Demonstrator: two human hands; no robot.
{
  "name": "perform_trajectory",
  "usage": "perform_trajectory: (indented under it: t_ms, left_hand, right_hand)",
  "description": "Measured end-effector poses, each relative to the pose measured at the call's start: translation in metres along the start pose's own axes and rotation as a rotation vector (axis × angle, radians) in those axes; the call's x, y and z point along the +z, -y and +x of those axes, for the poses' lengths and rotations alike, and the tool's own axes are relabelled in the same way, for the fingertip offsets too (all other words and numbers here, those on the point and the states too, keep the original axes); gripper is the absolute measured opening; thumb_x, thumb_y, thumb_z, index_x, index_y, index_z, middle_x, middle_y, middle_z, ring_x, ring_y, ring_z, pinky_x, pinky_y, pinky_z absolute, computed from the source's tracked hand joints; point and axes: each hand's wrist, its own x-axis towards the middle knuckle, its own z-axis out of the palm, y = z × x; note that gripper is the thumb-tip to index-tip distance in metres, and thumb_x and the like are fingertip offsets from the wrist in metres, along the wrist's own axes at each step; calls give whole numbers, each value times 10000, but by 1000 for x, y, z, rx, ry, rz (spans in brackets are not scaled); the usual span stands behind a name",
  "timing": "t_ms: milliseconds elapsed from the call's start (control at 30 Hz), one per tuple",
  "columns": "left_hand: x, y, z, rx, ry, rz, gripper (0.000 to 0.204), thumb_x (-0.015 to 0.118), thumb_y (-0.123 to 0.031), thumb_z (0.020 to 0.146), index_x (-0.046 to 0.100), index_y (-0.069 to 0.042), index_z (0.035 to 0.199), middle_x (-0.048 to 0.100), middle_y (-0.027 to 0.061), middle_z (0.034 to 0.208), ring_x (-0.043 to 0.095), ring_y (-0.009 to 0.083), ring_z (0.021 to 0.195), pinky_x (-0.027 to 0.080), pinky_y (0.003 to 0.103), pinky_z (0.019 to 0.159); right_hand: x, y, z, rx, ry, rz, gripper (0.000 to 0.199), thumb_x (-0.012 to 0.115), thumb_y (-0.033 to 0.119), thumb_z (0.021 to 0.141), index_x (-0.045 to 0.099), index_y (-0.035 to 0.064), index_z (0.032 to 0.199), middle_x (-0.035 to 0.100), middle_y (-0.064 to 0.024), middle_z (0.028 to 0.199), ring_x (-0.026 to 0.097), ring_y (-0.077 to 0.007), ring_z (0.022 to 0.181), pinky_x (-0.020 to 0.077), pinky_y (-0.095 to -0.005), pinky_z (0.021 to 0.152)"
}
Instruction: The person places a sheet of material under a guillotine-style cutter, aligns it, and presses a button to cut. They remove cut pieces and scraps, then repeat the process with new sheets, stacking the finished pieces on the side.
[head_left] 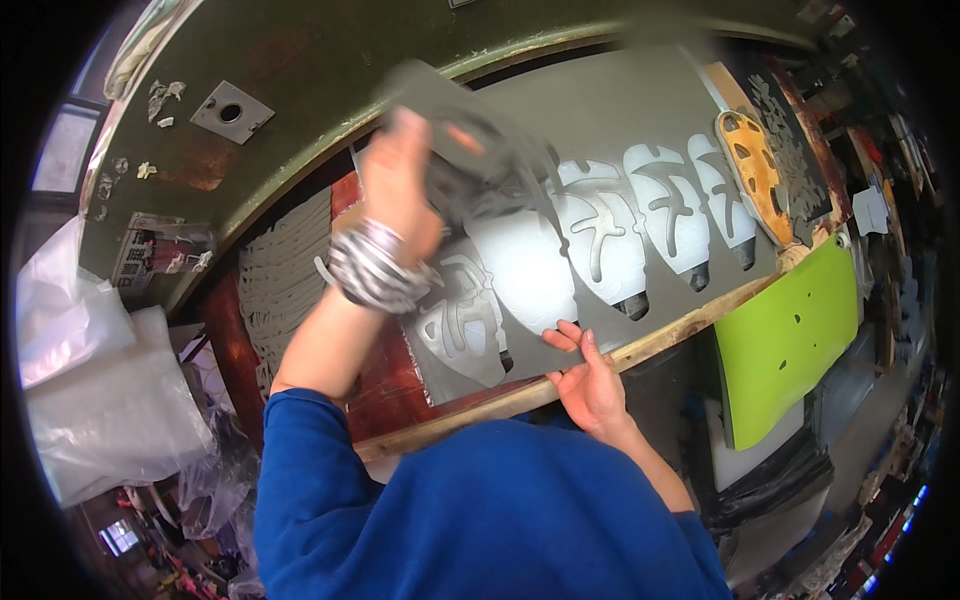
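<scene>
My left hand (398, 170), blurred by motion, is raised over the table and closed on a dark grey sheet piece (475, 150) with cut-outs, also smeared. Below lies a grey sheet (560, 100) with a row of white sole-shaped pieces (597, 225) across it, some with curved grey cut-outs. Bright white shows on the piece (525, 280) under the raised one. Palm partly up, my right hand (592, 390) is at the sheet's near edge, fingers apart, fingertips by the tip of that bright piece. Nothing shows in its grip.
An orange sole-shaped frame (755, 170) lies right of the row. Grey strips (285, 270) lie at the left on a red board (385, 370). A green beam (310, 70) spans the far side; a wooden rail (690, 320) runs along the front. A lime-green sheet (790, 345) hangs at the right.
</scene>
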Motion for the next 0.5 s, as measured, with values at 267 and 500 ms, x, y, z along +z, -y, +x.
perform_trajectory:
  t_ms: [267,500]
  left_hand:
    - [-69,-135,31,516,-234,-69,372,462,-305,994,531,17,1166,611,143,1103,564,262,1112,454,469,984]
    - [-41,-37,-70,781,428,965,507,653,-7,591,633,-56,1096,637,87,1044,593,238,887,475,362,838]
  right_hand:
    - [-15,-3,-13,-18,12,-23,385,456,262,1006,472,-21,1267,527,-205,1289,550,-317,1144,430,-466,994]
    - [-6,-11,-18,244,285,-12,360,536,93,953,474,10,1298,583,-157,1202,570,-243,1122,455,-443,989]
